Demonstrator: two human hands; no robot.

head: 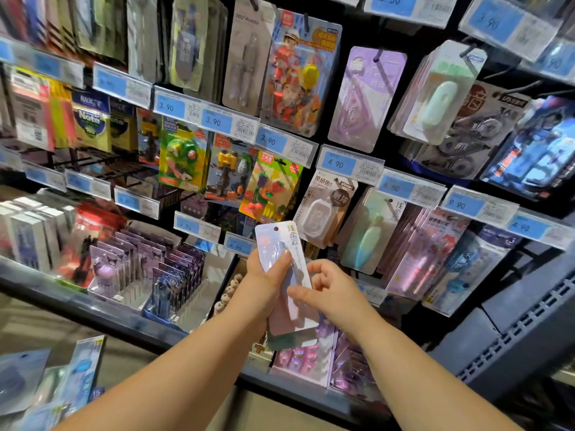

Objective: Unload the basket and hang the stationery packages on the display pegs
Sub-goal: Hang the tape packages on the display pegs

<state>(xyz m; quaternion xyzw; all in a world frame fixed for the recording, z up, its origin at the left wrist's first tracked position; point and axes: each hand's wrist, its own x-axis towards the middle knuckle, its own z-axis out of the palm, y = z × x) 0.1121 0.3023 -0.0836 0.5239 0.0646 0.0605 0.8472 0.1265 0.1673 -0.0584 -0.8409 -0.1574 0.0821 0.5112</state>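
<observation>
Head view: left hand [264, 284] grips a small stack of stationery packages [278, 241] upright, thumb pressed on the front card. Right hand [333, 293] pinches the stack's right edge. Display pegs [380, 54] carrying hung cards stand above and beyond the fingers [312, 269].

The package [273, 241] in my fingers [283, 259] is white on top, pale pink below, with green lettering. The price tags [337, 163] are blue and white. One hanging card [367, 98] is lavender; the fruit eraser pack [270, 188] is orange and lime, speckled with colourful fruit.
</observation>
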